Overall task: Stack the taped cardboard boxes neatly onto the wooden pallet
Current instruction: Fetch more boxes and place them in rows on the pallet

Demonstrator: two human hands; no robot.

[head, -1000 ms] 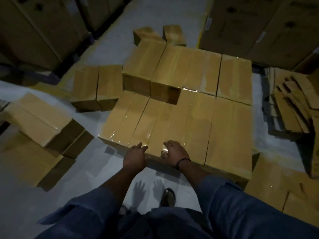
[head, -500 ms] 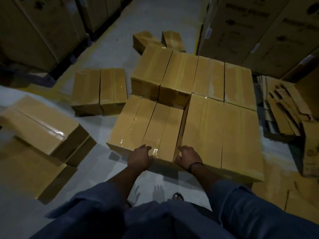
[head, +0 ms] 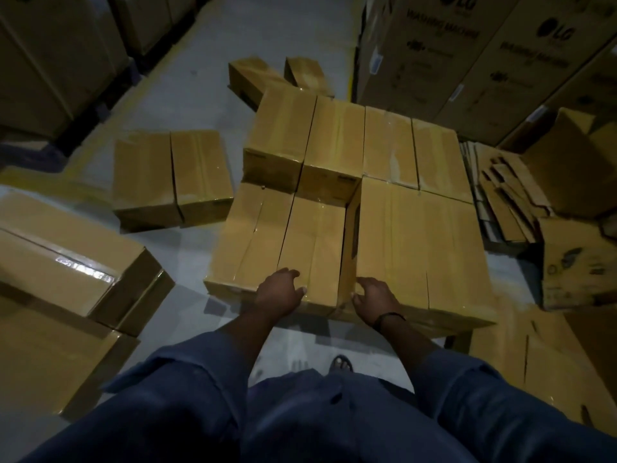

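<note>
A person in blue sleeves (head: 173,379) bends over a stack (head: 337,142) of taped boxes in a dim warehouse aisle. The left hand (head: 278,292) holds the near end of a low box (head: 314,242) in the stack's front row, fingers curled over its top edge and thumb lying on the taped top; that grip is clamped on the low box. The right hand (head: 374,295), a dark band (head: 389,317) at its wrist, curls over the near corner of the raised box (head: 390,235) just to the right, thumb dipping into the gap between the two; its grip is clamped on that corner. The low box lies flush against a second box (head: 247,235) at the same level on its left, while the raised box and its neighbour (head: 454,248) stand one layer higher, level with a back row (head: 387,145) of four. A corner of the pallet (head: 458,342) shows under the stack's near right edge; the rest is hidden. On the grey floor (head: 200,45), a pair of boxes (head: 172,178) sits side by side just left of the stack, larger boxes (head: 66,255) lie at far left, and two more (head: 267,75) rest beyond the stack. Flattened cardboard (head: 500,202) is heaped to the right, and tall cartons (head: 467,61) printed "LG" and "washing machine" stand behind. A sandalled foot (head: 340,364) shows below the hands.
</note>
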